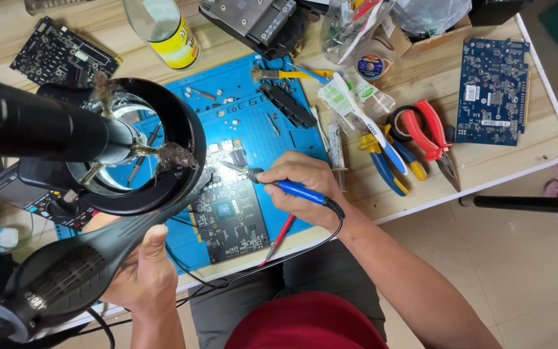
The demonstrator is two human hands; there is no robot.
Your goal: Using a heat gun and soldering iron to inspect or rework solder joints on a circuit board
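Note:
My right hand [301, 187] grips a blue-handled soldering iron [292, 189]; its metal tip points left toward the top edge of a dark circuit board [230, 216] lying on a blue work mat [253, 116]. My left hand [146, 271] holds the black handle of a hot air gun [66, 274], aimed up-right toward the board's left side. A black ring magnifier [140, 145] on an arm hangs over the mat's left part and hides what lies under it.
Pliers and cutters with red, blue and yellow handles [414, 145], a toothbrush [363, 119], a syringe [336, 145], a bottle [166, 29], a blue circuit board [493, 90], a black board [62, 55] and a red probe [279, 238] lie around. The table edge runs at right.

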